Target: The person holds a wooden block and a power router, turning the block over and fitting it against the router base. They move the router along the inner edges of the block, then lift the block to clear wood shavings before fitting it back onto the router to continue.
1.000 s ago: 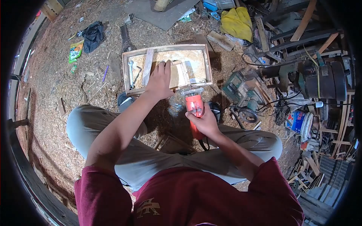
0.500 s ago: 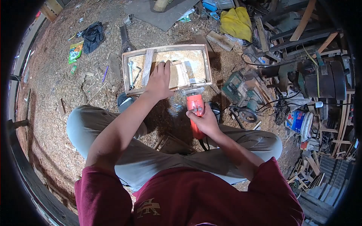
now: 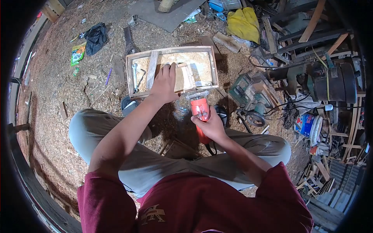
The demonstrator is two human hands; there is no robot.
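Observation:
My right hand [image 3: 211, 125] is wrapped round the red body of a trim router [image 3: 199, 106]. Its clear base points away from me, against the near edge of a shallow wooden tray [image 3: 175, 50]. Inside the tray, my left hand [image 3: 165, 84] presses down on a light wooden piece [image 3: 179, 80], its fingers curled over the far side. Left of that hand, a grey wooden strip [image 3: 152, 70] lies across the tray. A wrench [image 3: 135, 73] and a hex key [image 3: 142, 73] rest at the left end, on sawdust. The router's bit cannot be made out.
To the right stand a green power tool [image 3: 243, 87] with cables and a dark motor-like machine [image 3: 336, 83]. A paint bucket [image 3: 311, 127] is below them. A yellow cloth [image 3: 243, 24], a black plastic bag [image 3: 96, 38] and a green packet [image 3: 77, 53] lie on the shaving-covered floor.
The router has shifted slightly left and tilted a little in my right hand, along the tray's near edge. My left hand has hardly moved.

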